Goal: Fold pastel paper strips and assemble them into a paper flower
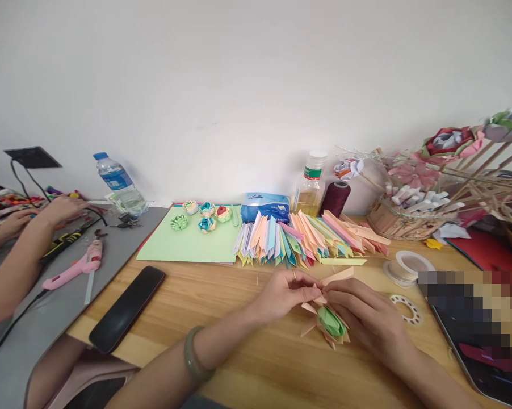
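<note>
A paper flower (331,321) with a green centre and peach outer strips is held low over the wooden table. My left hand (288,292) pinches a peach strip at the flower's upper edge. My right hand (364,312) has its fingers closed on the same upper edge, touching the left fingertips, and covers the flower's right side. Just behind the hands lies a row of folded paper strips (273,241) in many colours. Several finished small paper flowers (206,225) rest on a light green sheet (171,244) at the back left.
A black phone (127,309) lies left of my forearm; a tablet (477,341) is at the right. Tape rolls (409,267), a thread cone (335,199) and bottles (309,187) stand near. Another person's arms (15,261) and a pink glue gun (79,267) are left.
</note>
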Tool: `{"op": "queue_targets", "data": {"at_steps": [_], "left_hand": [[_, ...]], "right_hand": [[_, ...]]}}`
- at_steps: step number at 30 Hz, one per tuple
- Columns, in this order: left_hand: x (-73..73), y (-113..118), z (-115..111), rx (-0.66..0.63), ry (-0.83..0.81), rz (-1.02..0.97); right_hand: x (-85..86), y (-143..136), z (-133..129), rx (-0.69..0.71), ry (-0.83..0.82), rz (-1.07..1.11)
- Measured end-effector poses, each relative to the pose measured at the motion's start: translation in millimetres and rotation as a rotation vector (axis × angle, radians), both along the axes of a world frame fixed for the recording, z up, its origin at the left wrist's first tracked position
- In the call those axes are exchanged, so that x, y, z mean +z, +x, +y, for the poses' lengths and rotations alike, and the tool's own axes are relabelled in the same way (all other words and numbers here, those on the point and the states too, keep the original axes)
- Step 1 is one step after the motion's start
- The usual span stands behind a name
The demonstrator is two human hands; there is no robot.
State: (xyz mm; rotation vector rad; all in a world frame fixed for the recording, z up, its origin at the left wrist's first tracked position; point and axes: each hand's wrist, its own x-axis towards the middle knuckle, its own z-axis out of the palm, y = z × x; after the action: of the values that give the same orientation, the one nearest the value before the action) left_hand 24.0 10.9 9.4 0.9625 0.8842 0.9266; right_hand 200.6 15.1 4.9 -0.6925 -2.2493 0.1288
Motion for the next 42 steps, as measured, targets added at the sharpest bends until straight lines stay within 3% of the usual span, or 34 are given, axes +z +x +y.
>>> {"op": "queue_targets", "data": {"at_steps": [6, 11, 14, 23, 30, 42], "left_hand": [[-3.6, 0.6, -6.3, 0.352, 0.564, 0.171], [-5.6, 0.6, -11.7, 0.387, 0.964, 0.371], [-6.7, 2.0, -12.7, 0.358, 1.066, 0.423], [-9.0, 1.8, -10.2, 0.396, 0.984, 0.499], [-11.9, 2.7, -10.3, 0.409, 0.919, 0.463], [-17.9, 2.8, -9.3, 0.386, 0.768, 0.321]], "right_hand": [[18.1, 2.2, -10.3, -0.231, -0.158, 0.149], [16.1, -3.3, -15.6, -0.222, -0.382, 0.097], [13.3, -6.6, -14.5, -0.207, -0.556, 0.04], [21.5, -5.2, -6.6, -0.197, -0.814, 0.152], [14.1, -13.1, -5.5, -0.138, -1.009, 0.206], [13.2, -12.8, -5.9, -0.177, -0.925, 0.174]]}}
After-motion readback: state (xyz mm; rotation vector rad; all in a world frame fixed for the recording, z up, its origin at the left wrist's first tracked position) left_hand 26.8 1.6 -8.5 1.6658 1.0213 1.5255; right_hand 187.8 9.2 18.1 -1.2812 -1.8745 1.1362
